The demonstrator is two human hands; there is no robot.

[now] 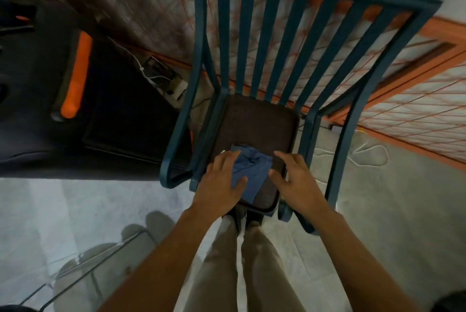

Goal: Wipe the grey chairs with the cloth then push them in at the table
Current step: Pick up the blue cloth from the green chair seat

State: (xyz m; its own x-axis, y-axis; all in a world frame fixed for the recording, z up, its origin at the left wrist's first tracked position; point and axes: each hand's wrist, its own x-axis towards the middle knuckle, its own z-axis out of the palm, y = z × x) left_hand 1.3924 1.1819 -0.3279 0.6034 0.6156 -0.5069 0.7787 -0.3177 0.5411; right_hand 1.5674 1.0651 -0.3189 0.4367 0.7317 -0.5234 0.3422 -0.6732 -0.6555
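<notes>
A grey-blue metal chair (pixel 262 41) with a slatted back and curved armrests stands right in front of me, its dark brown seat cushion (pixel 254 122) facing up. A crumpled blue cloth (pixel 252 168) lies on the front part of the cushion. My left hand (pixel 219 183) rests on the cloth's left side, fingers laid over it and thumb on the fabric. My right hand (pixel 295 178) hovers or rests on the cushion just right of the cloth, fingers spread and loose, holding nothing.
A glass table corner (pixel 83 268) shows at the lower left. A dark cabinet with an orange handle (pixel 75 77) and a tangle of wires (pixel 164 79) stand left of the chair. A white cable (pixel 365 155) lies on the floor at the right. My legs stand below the seat.
</notes>
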